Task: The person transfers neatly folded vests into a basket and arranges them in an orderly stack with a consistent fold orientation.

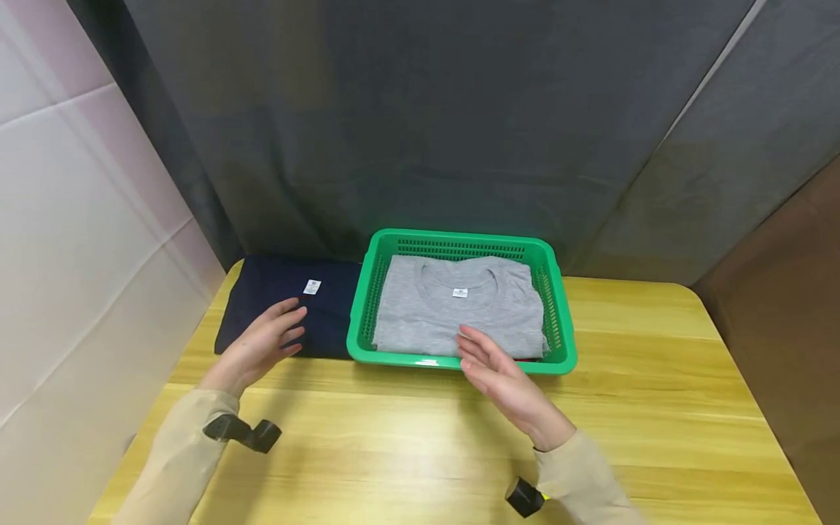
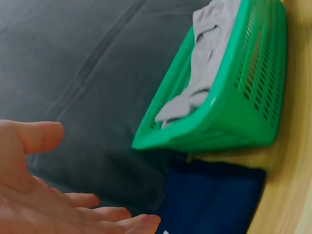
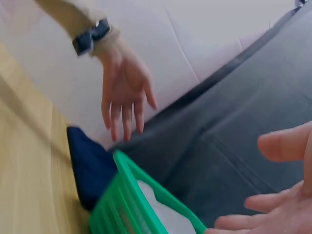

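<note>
A folded grey T-shirt (image 1: 459, 310) with a white neck label lies in a green plastic basket (image 1: 459, 362). To the basket's left, a folded navy garment (image 1: 282, 299) with a white label lies flat on the table. My left hand (image 1: 259, 346) hovers over the navy garment's front part, fingers spread and holding nothing. In the head view my right hand (image 1: 508, 386) overlaps the basket's front rim, its fingers loosely extended and nothing in them. From the right wrist view, the left hand (image 3: 126, 90) shows its palm, raised above the navy garment.
The wooden table (image 1: 663, 408) extends in front and to the right of the basket. A dark grey cloth (image 1: 426, 131) hangs behind it, with a white panel (image 1: 85, 219) at left and a brown surface (image 1: 787, 292) at right. Red shows under the grey T-shirt.
</note>
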Tool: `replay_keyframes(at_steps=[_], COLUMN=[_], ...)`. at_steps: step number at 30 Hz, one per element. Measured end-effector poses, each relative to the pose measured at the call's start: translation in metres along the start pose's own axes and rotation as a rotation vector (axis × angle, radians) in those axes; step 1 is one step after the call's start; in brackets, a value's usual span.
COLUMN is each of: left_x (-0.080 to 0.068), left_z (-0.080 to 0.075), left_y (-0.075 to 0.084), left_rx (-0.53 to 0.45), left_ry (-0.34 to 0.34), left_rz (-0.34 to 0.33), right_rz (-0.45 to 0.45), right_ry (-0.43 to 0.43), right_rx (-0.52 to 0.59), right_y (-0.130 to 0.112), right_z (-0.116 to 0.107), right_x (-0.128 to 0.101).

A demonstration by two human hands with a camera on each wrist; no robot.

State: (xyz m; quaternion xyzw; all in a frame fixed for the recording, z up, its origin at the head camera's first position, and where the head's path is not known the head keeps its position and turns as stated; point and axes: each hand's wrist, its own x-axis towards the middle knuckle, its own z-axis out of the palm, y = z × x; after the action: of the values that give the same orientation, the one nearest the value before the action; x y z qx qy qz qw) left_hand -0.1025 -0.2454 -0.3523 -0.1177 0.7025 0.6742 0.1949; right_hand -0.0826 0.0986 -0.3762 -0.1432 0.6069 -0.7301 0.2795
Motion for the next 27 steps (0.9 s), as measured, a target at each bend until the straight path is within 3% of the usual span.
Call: replay_keyframes(at_steps=[4,11,21,27], left_x=[-0.001,0.005,0.021,0.029], left_z=[-0.013,-0.034,-0.063,-0.074], left_y=[-0.006,-0.016,-0.027,-0.030], left_rx=[0.016,0.015,-0.015,0.002], left_ry=[0.039,0.080,0.123,0.130], left_rz=[-0.022,-0.044,-0.077,-0.106], right_rz=[-0.011,0.050,0.173,0.197], right_ry=[-0.078,-0.146,-0.118,-0.008], right_rx=[0.023,0.033,-0.039,-0.058], right_y=[0.006,0.022,0.062,0.087], right_z=[0.020,0.054,0.096,0.112], right_x=[0.005,0.022,0.060,0.082])
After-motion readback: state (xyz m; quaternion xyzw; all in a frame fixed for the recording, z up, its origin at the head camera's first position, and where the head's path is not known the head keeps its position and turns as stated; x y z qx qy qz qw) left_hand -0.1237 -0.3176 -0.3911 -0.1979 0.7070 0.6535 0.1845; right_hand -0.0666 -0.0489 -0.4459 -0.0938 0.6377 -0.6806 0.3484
